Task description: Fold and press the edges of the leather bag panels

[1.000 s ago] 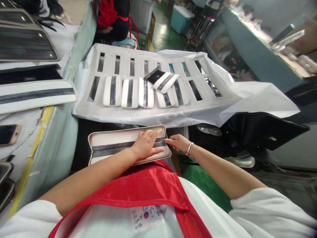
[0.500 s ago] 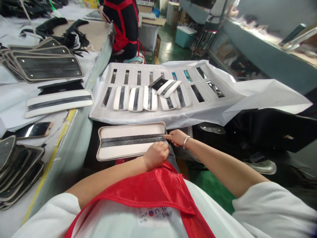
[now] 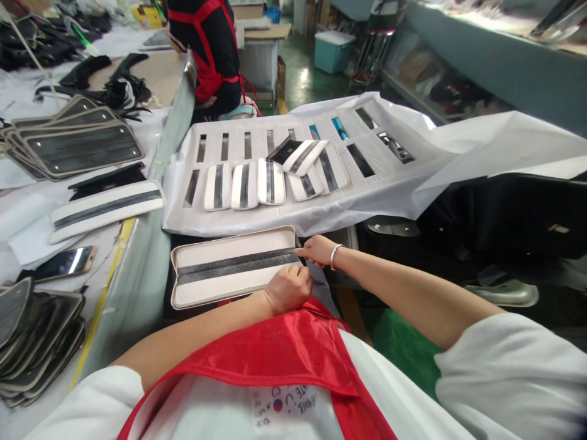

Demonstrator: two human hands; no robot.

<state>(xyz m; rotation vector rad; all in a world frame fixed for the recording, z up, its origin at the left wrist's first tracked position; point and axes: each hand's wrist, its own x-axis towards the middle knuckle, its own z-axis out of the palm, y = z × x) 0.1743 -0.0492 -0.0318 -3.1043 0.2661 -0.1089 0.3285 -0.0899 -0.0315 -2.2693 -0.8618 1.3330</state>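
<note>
A long cream panel with a raised edge and a dark grey stripe along its middle [image 3: 233, 281] lies across my lap. My left hand [image 3: 290, 287] is closed on its near right corner, with the fingertips hidden. At the right end of the stripe, my right hand [image 3: 318, 250] pinches the panel's edge between thumb and finger. Beyond it, several smaller striped cream pieces [image 3: 244, 186] lie on a white-covered rack [image 3: 183, 227]. One more piece there, cream with a black side [image 3: 305, 156], rests tilted over the others.
On the left bench [image 3: 132, 269] lie another striped panel [image 3: 105, 208], a phone [image 3: 68, 263] and stacks of dark panels [image 3: 87, 146]. A person in black with red straps [image 3: 206, 55] sits beyond. A large black item [image 3: 518, 214] is at the right.
The view has turned slightly, so the bench and rack sit a little differently. Both hands keep their hold at the panel's right end.
</note>
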